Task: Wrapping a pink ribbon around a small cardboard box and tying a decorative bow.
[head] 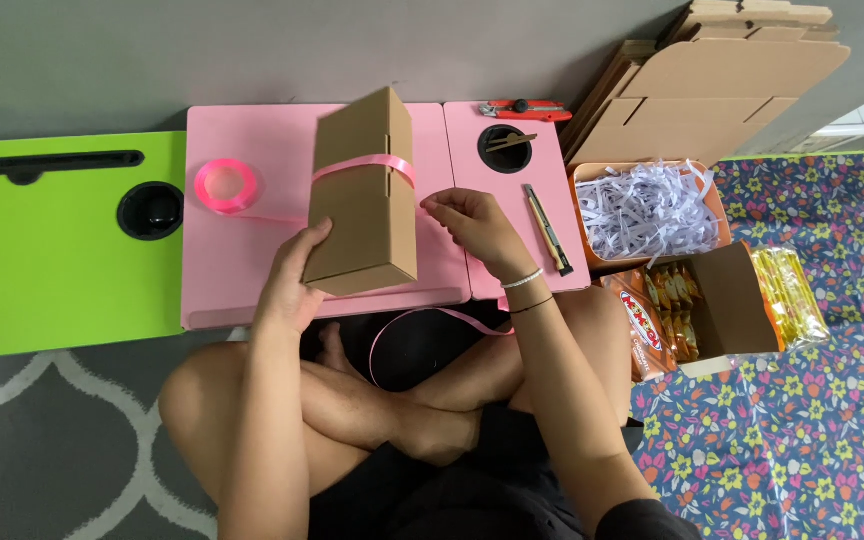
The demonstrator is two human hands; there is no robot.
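Wrapping pink ribbon around the brown cardboard box

At frame centre, the left hand [297, 280] grips the lower end of the cardboard box [365, 195], fingers clamped on it, while the right hand [474, 228] pinches the ribbon [364, 165] beside the box (the spool [224, 185] lies to the upper left on the pink table [252, 270]). Next, I judge, calls for steady tension and crossing the band.

Brown cardboard box [364, 195] with pink ribbon [362, 168] between both hands, left [294, 275], right [474, 225], over pink table [252, 270].
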